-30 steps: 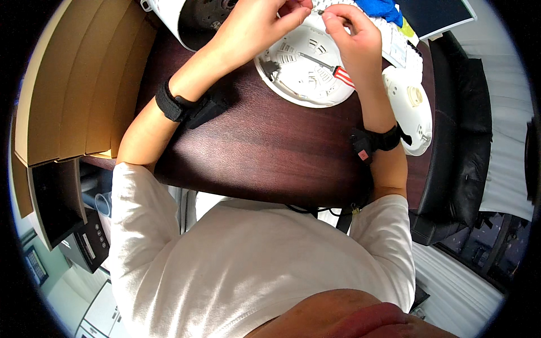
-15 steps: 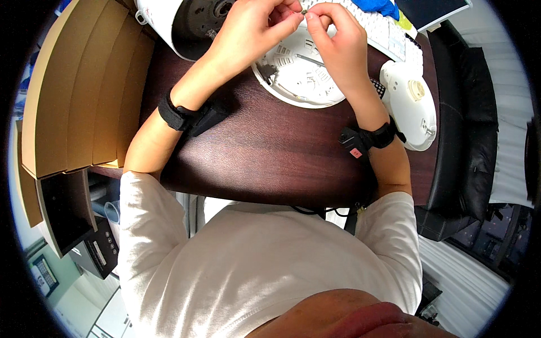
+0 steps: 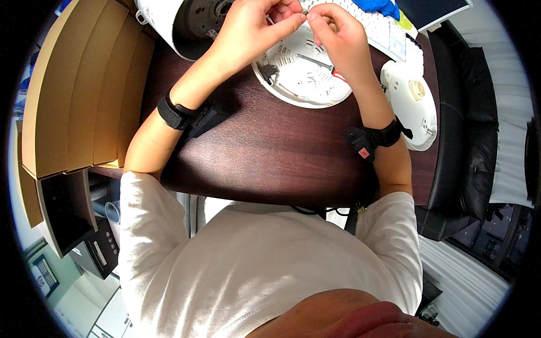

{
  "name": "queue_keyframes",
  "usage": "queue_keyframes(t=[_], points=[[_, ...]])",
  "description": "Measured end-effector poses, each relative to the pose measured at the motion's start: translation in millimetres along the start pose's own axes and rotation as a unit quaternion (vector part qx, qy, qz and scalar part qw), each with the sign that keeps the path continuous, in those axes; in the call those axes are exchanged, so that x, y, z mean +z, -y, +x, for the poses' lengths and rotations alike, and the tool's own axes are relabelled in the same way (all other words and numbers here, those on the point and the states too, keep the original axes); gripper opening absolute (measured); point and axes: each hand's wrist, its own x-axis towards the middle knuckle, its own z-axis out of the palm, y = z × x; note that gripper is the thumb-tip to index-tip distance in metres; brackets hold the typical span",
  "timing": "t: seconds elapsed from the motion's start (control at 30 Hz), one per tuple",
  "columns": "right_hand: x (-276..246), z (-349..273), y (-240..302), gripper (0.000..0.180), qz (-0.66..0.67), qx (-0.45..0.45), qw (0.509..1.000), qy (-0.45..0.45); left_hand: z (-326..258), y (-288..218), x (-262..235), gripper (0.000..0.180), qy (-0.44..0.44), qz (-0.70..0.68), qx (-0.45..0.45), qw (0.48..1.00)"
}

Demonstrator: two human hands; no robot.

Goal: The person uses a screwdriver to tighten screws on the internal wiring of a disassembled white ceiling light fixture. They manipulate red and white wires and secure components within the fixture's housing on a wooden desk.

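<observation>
My left hand and my right hand meet fingertip to fingertip above a round white plastic base on the dark wooden desk. Both pinch a tiny part between thumb and forefinger; it is too small to name. A thin metal rod with a red end lies on the white base. Each wrist carries a black strap with a small device.
A white cylindrical appliance body with a dark opening lies at the desk's far left. A round white cover rests at the right, next to a white keyboard. Cardboard panels stand on the left; a black chair stands on the right.
The view has shifted so the desk and hands sit higher in the picture. Both hands stay together over the white base, fingertips still pinched.
</observation>
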Motion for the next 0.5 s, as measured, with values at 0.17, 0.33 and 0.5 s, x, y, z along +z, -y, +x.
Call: queue_keyframes(t=[0.17,0.33,0.5], points=[[1,-1,9,0.010,-0.084,-0.057,0.995,-0.022,-1,-1,1,0.018,-0.010,-0.003,-0.008,1.000],[4,-1,9,0.008,-0.123,-0.106,0.985,-0.052,-1,1,0,0.016,-0.016,0.029,0.000,0.999],[2,-2,14,0.006,-0.197,-0.136,0.970,-0.054,-2,1,2,0.015,-0.037,0.051,0.035,0.997]])
